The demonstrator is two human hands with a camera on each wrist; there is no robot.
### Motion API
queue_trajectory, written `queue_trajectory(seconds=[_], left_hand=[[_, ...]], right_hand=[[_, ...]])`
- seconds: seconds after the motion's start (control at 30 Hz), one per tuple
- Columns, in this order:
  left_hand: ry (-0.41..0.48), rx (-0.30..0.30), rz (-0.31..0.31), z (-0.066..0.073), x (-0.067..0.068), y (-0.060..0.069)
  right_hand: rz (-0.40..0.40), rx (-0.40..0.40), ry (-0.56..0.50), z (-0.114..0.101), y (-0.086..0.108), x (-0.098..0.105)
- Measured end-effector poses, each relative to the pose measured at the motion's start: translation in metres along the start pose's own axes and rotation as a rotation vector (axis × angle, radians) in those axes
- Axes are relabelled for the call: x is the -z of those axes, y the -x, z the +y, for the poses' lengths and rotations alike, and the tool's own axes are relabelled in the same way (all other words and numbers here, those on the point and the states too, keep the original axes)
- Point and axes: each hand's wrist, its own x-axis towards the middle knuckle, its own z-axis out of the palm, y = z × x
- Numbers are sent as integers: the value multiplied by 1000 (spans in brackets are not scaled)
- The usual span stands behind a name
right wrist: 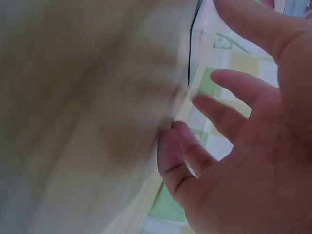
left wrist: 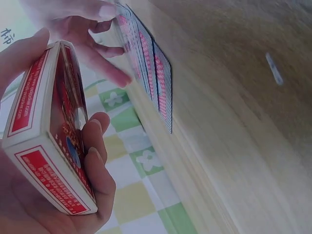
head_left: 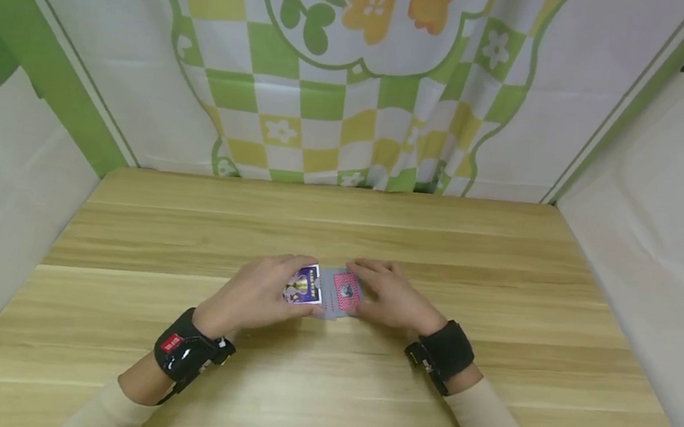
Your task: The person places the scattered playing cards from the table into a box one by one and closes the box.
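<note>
A small card box (head_left: 305,285) is gripped in my left hand (head_left: 261,295), thumb along one side and fingers curled round the other. In the left wrist view the box (left wrist: 61,131) shows white edges with red printed panels. Beside it, several overlapping playing cards (head_left: 344,291) lie face down on the table, with pink patterned backs and grey borders. Around their right end reaches my right hand (head_left: 392,296), its fingers loosely bent and spread. In the right wrist view the palm of this hand (right wrist: 243,161) holds nothing; whether a fingertip touches the cards I cannot tell.
The wooden table (head_left: 319,396) runs back to a green, yellow and white checked curtain (head_left: 353,122). White sheets with green borders hang at both sides. Black straps (head_left: 446,354) sit on both wrists.
</note>
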Motion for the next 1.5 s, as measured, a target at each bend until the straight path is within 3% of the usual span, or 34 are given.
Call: queue_trajectory(seconds=[0.13, 0.23, 0.37, 0.57, 0.67, 1.1, 1.37, 1.5], left_hand=[[11, -3, 0, 0, 0, 1], [14, -2, 5, -1, 0, 1], [17, 5, 5, -1, 1, 1], [-1, -7, 11, -1, 2, 0], [1, -20, 22, 0, 3, 0], [38, -37, 23, 2, 2, 0], [8, -24, 27, 3, 3, 0], [31, -38, 30, 2, 2, 0]], right_hand=[[28, -34, 4, -2, -3, 1], [47, -84, -53, -3, -2, 6], [57, -107, -236, 0, 3, 19], [98, -170, -639, -3, 12, 40], [118, -177, -727, -7, 14, 43], [204, -234, -855, -23, 8, 28], [189, -231, -809, -18, 9, 29], [219, -249, -829, -22, 7, 25]])
